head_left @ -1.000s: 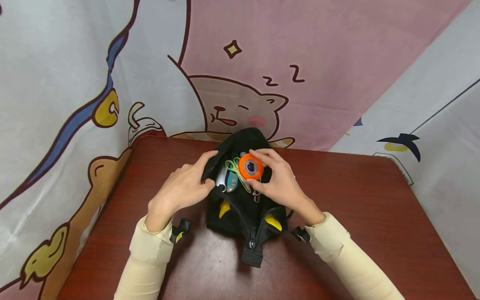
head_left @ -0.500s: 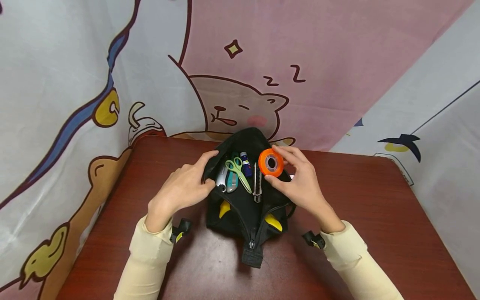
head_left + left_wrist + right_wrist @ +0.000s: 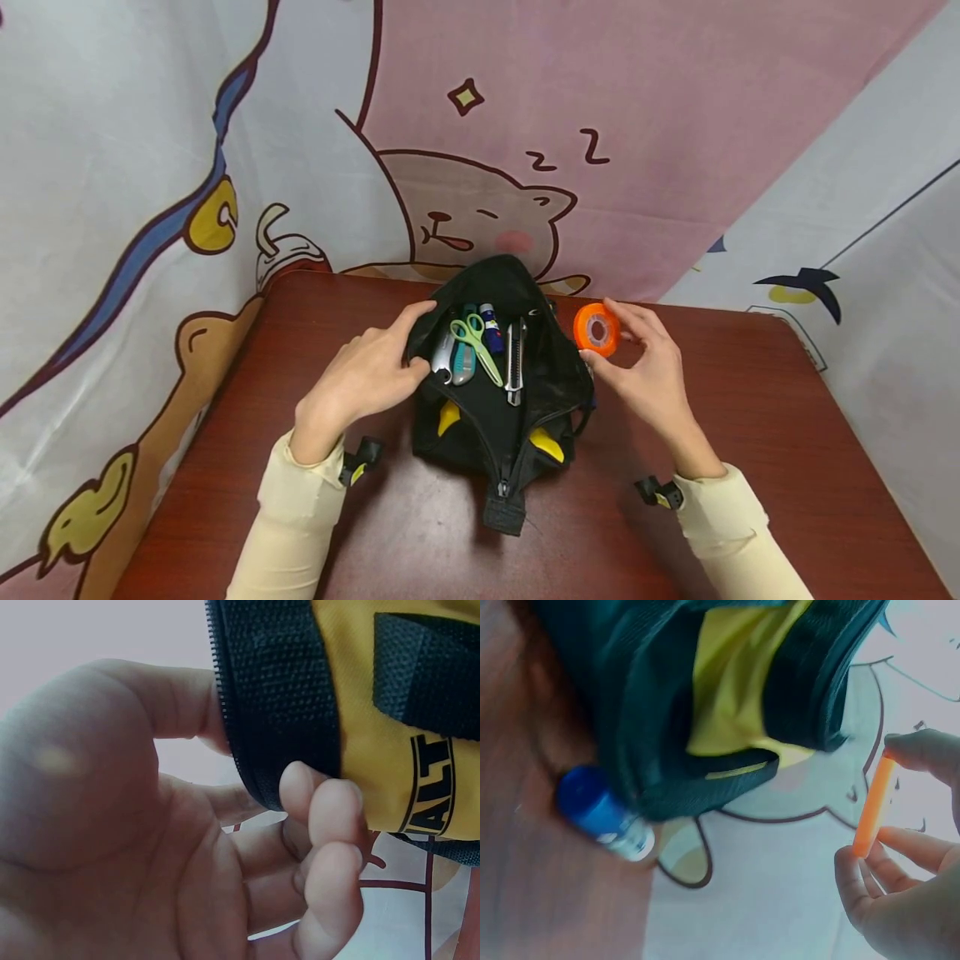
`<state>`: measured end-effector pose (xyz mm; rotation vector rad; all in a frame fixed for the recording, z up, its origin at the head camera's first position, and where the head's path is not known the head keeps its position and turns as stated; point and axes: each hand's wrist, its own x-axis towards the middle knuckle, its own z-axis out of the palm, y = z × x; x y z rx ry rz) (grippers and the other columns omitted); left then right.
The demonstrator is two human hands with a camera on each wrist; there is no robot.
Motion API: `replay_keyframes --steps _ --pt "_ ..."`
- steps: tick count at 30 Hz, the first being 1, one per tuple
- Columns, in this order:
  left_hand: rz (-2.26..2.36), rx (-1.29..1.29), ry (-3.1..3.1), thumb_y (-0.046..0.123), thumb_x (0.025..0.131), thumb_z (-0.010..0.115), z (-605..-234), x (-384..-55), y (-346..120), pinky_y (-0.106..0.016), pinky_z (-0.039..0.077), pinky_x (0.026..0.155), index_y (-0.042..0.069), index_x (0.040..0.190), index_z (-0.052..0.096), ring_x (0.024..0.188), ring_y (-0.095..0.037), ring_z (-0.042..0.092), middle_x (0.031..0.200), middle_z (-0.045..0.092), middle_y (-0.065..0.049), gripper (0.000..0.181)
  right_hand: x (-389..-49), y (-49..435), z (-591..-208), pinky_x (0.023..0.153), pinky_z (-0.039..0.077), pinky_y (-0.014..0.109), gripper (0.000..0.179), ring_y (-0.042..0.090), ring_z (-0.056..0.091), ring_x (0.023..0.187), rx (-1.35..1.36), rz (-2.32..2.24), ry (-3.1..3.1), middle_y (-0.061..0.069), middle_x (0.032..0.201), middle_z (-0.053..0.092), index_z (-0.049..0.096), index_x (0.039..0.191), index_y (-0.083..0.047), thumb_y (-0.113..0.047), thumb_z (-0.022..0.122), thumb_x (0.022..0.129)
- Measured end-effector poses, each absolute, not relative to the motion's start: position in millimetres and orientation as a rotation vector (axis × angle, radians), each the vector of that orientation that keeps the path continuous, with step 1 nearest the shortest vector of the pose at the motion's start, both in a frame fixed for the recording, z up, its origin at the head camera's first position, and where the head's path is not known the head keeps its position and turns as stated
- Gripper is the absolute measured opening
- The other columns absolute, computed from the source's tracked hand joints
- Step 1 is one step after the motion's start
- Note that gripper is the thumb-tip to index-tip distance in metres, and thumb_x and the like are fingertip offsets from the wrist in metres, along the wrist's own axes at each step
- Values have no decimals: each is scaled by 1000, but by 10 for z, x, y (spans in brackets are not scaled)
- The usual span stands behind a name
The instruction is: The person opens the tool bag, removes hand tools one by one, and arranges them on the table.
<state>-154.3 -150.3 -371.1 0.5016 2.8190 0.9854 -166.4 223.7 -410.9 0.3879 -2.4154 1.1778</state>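
My left hand (image 3: 365, 373) grips the left rim of the open black-and-yellow zip bag (image 3: 480, 442). In the left wrist view its thumb lies inside the zipper edge and the fingers (image 3: 334, 814) curl outside. To the right of the bag, my right hand (image 3: 648, 375) pinches a roll of orange tape (image 3: 578, 335) by its rim, above the table. The right wrist view shows the tape roll (image 3: 874, 806) edge-on between thumb and fingers. Inside the bag lie green scissors (image 3: 489, 363), a snap-off cutter (image 3: 514, 362), a blue glue stick (image 3: 492, 329), a teal-handled tool (image 3: 464, 364) and a silver object (image 3: 442, 358).
A small bottle with a blue cap (image 3: 585, 795) stands or lies beside the bag, mostly hidden in the head view. The dark red table (image 3: 750, 417) meets a cartoon-printed cloth backdrop (image 3: 637, 100) at its far edge.
My right hand has carried the orange tape roll from over the bag's opening rightward past its right rim, uncovering the glue stick and cutter. My left hand has stayed in place.
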Motion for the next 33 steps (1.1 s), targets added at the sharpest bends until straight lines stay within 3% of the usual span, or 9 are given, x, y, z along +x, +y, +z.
replay_keyframes --steps 8,18,26,29,33 --pt "994 505 2818 11 98 62 -3715 -1544 -1516 -32 27 49 21 173 36 49 -14 32 61 39 2 80 -1679 2502 -4286 95 44 9 75 15 60 110 259 1121 -2464 18 142 66 67 153 -4 2 93 83" --pt "1001 496 2803 12 98 62 -3722 -1542 -1518 -31 26 49 21 173 35 48 -14 31 61 38 2 80 -1719 2778 -4561 91 42 7 78 34 65 108 237 1007 -2583 23 142 66 64 152 2 1 95 81" --pt "1010 497 2799 12 98 61 -3725 -1536 -1522 -31 26 49 21 173 35 48 -14 31 60 38 2 80 -1740 2921 -4704 83 40 3 79 41 69 110 232 946 -2666 25 140 67 62 154 2 -1 95 82" --pt "1015 496 2795 11 98 61 -3728 -1534 -1522 -31 26 49 21 173 35 48 -14 30 60 38 2 81 -1744 2952 -4754 84 48 12 78 43 70 112 230 925 -2710 26 142 66 62 155 2 -4 95 84" --pt "1007 498 2802 12 98 61 -3730 -1537 -1520 -31 27 49 21 173 35 48 -14 31 60 38 2 80 -1761 2994 -4837 85 55 40 77 43 70 109 230 883 -2765 26 142 67 63 153 2 -7 95 84"
